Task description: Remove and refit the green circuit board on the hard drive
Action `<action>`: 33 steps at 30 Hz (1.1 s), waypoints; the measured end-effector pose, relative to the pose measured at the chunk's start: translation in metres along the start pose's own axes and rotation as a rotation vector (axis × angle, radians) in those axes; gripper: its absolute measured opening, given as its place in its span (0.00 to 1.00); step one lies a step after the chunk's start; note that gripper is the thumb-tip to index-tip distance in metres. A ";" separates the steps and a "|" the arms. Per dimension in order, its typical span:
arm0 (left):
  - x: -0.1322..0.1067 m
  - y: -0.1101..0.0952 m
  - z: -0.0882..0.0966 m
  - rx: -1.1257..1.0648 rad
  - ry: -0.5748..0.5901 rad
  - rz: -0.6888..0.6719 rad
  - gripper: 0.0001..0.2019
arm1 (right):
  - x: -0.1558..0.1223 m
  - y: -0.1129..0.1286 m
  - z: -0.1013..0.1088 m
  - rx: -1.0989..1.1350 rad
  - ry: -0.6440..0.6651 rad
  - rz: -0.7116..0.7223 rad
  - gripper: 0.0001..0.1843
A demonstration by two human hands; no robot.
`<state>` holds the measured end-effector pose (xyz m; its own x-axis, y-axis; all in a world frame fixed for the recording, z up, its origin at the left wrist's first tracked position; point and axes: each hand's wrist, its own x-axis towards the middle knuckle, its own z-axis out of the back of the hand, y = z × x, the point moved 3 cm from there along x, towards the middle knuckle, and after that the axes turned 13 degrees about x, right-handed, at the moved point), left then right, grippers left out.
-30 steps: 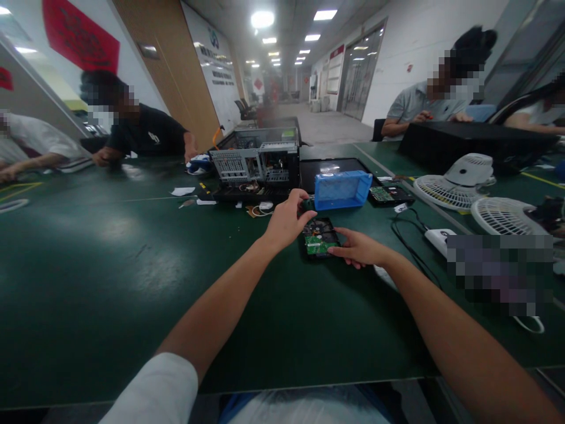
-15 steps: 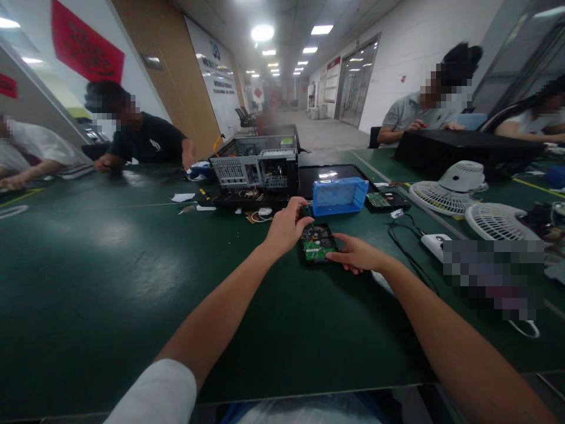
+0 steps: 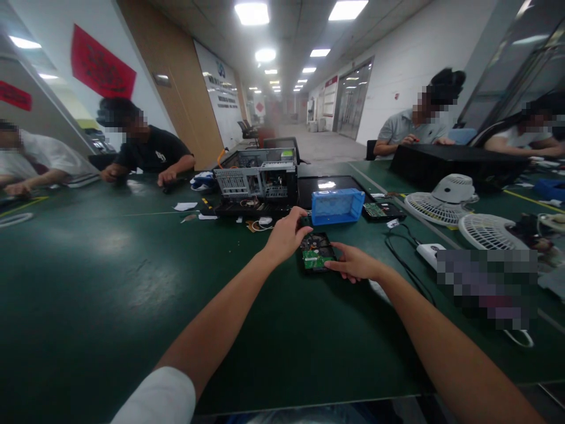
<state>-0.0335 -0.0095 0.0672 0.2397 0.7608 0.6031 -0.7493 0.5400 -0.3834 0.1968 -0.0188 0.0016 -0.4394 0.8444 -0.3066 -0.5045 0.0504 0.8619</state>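
A hard drive (image 3: 316, 242) with a black casing and a green circuit board on its near half lies on the green table in front of me. My right hand (image 3: 354, 263) grips its right edge, the thumb on top near the board and the fingers along the side. Over the drive's far left corner, my left hand (image 3: 286, 237) is closed in a pinch. Something small and dark shows between its fingertips, too unclear to name. Just behind the drive, a blue plastic bin (image 3: 338, 213) rests on its side, close to my left fingertips.
An opened computer case (image 3: 256, 179) stands behind, left of a dark flat panel (image 3: 324, 184). Another drive with a green board (image 3: 383, 211) lies right of the bin. White fans (image 3: 435, 203), a power strip (image 3: 427, 252) and black cables occupy the right. Several people sit across the table.
The view has tilted up slightly, so everything sits lower in the picture. Both hands keep nearly the same places at the drive. A person's hand across the table at left has come down lower.
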 end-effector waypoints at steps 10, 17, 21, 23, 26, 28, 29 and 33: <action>0.001 -0.005 0.007 0.062 0.034 -0.076 0.17 | 0.000 -0.001 0.000 0.000 0.004 0.020 0.47; 0.000 -0.005 0.005 0.031 0.041 -0.078 0.19 | 0.000 -0.001 -0.001 0.001 -0.012 0.001 0.47; -0.002 -0.003 0.000 0.031 0.003 -0.093 0.18 | 0.001 -0.001 -0.001 0.029 0.011 0.020 0.48; -0.003 0.000 -0.003 0.024 -0.020 -0.086 0.18 | 0.001 -0.002 -0.001 0.034 0.017 0.024 0.48; -0.003 0.003 -0.004 0.003 -0.049 -0.064 0.18 | 0.003 -0.001 -0.002 0.030 -0.006 0.026 0.47; -0.003 0.003 -0.004 -0.001 -0.050 -0.057 0.17 | 0.004 -0.001 -0.002 0.025 -0.025 0.035 0.46; -0.003 0.003 -0.003 0.000 -0.043 -0.058 0.17 | 0.004 -0.001 -0.003 0.022 -0.031 0.037 0.46; -0.002 0.001 -0.001 0.016 -0.016 -0.077 0.17 | 0.006 -0.002 -0.002 0.039 -0.027 0.025 0.46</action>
<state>-0.0338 -0.0103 0.0653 0.2868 0.7114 0.6416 -0.7387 0.5906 -0.3247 0.1938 -0.0151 -0.0029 -0.4314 0.8596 -0.2739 -0.4638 0.0491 0.8846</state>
